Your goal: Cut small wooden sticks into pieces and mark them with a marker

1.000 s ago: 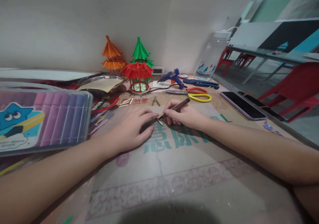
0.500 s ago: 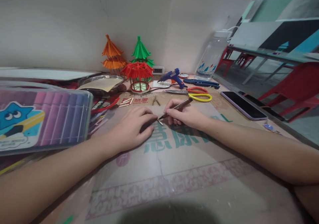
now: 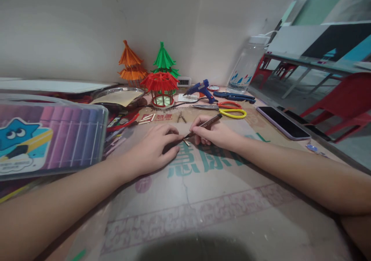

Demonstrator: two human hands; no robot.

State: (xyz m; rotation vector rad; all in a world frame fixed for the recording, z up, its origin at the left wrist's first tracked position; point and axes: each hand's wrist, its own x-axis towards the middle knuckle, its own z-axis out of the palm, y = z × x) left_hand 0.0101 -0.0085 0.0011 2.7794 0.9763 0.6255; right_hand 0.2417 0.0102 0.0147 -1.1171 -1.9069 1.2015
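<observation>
In my right hand (image 3: 213, 131) is a slim brown marker pen (image 3: 204, 125), held in a writing grip and slanting down to the left. Its tip touches or nearly touches a short wooden stick (image 3: 186, 142) at my left fingertips. My left hand (image 3: 160, 147) rests on the tabletop, index finger and thumb bent around the stick's near end, part of which they hide. Beyond the hands lie two short brown sticks (image 3: 182, 117) and several pale sticks (image 3: 147, 118).
At left stands a clear case of markers (image 3: 69, 137). Behind are red (image 3: 160, 82), green (image 3: 164, 58) and orange (image 3: 130, 62) tiered models, a blue glue gun (image 3: 199, 87), scissors (image 3: 232, 113), blue pliers (image 3: 234, 96) and a bottle (image 3: 243, 67). A phone (image 3: 282, 122) lies right.
The marker pen's tip has shifted slightly left along the stick, toward my left fingertips. My left hand has hardly moved.
</observation>
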